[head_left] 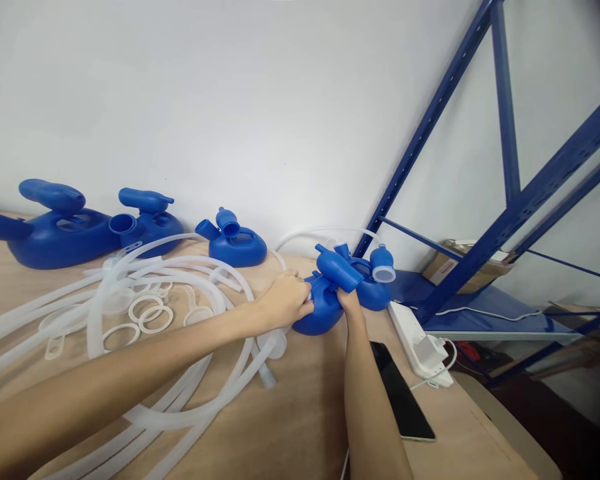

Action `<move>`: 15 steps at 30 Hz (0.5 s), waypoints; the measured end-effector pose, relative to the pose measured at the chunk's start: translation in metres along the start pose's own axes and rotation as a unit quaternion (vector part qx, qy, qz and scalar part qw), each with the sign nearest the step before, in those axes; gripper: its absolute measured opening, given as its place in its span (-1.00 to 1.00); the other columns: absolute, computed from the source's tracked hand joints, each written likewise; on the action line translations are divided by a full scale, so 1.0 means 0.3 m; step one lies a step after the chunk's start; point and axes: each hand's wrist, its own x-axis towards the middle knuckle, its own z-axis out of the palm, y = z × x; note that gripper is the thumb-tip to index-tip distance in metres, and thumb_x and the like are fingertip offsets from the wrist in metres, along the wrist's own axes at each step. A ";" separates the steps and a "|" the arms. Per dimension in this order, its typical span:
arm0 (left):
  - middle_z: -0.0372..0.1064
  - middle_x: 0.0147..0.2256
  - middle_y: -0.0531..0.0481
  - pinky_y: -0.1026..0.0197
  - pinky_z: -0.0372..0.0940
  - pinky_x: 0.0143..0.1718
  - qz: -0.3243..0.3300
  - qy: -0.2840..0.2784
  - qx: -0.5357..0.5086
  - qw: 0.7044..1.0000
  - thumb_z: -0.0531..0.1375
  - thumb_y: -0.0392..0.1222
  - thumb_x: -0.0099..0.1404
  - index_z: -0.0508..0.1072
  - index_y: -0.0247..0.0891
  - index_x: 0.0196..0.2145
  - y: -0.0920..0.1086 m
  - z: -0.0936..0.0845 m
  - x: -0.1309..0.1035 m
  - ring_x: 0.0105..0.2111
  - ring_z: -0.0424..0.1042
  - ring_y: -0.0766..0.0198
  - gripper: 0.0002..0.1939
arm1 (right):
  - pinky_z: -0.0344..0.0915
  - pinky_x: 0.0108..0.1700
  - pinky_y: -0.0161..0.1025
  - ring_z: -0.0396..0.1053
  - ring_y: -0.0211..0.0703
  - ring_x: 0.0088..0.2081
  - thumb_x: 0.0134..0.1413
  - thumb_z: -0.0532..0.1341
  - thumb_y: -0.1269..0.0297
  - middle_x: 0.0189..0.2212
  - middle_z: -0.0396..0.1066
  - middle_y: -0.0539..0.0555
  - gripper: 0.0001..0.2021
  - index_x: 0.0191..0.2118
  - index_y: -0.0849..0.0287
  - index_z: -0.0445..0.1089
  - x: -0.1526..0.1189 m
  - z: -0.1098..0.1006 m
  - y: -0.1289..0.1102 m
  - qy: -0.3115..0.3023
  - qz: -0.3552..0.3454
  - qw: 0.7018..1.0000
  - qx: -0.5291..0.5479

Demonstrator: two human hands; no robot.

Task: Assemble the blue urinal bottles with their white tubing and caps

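My left hand [286, 301] has its fingers wrapped on the left side of a blue bottle [320, 313] near the back of the table. On the bottle's right side, my right hand [349, 300] touches it under a blue cup-like piece [339, 268] that lies across its top; most of its fingers are hidden behind. Just behind and to the right stands another blue bottle [374, 293], with a white-rimmed blue piece [383, 264] and a thin tube at its top.
Coiled translucent tubes [180, 420] and white rings [156, 319] spread over the table's left side. Several blue bottles [237, 250] stand along the wall. A phone [403, 393] and a power strip [420, 347] lie at right, beside a blue metal shelf [500, 320].
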 end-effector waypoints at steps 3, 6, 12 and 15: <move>0.54 -0.39 -0.21 0.02 0.29 -0.04 0.011 -0.006 0.012 1.000 0.18 -0.20 0.42 0.53 -0.35 -0.40 0.003 -0.008 -0.008 -0.27 0.47 0.00 -0.74 | 0.01 0.48 0.18 -0.05 0.12 0.52 0.22 0.13 -0.28 0.52 -0.06 0.19 -0.09 0.51 0.15 -0.03 -0.006 -0.009 -0.008 -0.012 -0.038 0.999 -0.011; 0.53 -0.38 -0.23 0.00 0.29 -0.04 0.011 -0.014 0.016 1.000 0.16 -0.17 0.45 0.54 -0.35 -0.38 0.001 -0.013 -0.017 -0.22 0.48 -0.05 -0.72 | -0.10 0.51 0.16 -0.10 0.05 0.53 0.27 0.11 -0.24 0.53 -0.09 0.14 -0.16 0.50 0.10 -0.01 -0.007 -0.014 -0.001 -0.013 -0.061 0.998 -0.022; 0.51 -0.40 -0.20 -0.03 0.26 0.01 0.007 -0.031 -0.020 0.999 0.15 -0.16 0.46 0.50 -0.33 -0.41 0.002 -0.003 -0.011 -0.20 0.48 -0.03 -0.70 | -0.02 0.47 0.26 0.04 0.20 0.48 0.20 0.13 -0.27 0.48 0.05 0.26 -0.12 0.46 0.19 0.10 0.007 -0.033 0.089 0.004 -0.042 0.998 -0.051; 0.47 -0.43 -0.12 0.07 0.30 -0.09 -0.007 -0.037 -0.066 0.997 0.10 -0.15 0.48 0.46 -0.32 -0.40 0.005 -0.028 -0.011 -0.28 0.47 0.08 -0.68 | 0.05 0.43 0.33 0.15 0.30 0.43 0.14 0.19 -0.26 0.38 0.25 0.32 -0.15 0.40 0.20 0.23 0.005 -0.053 0.136 0.024 -0.027 0.997 -0.071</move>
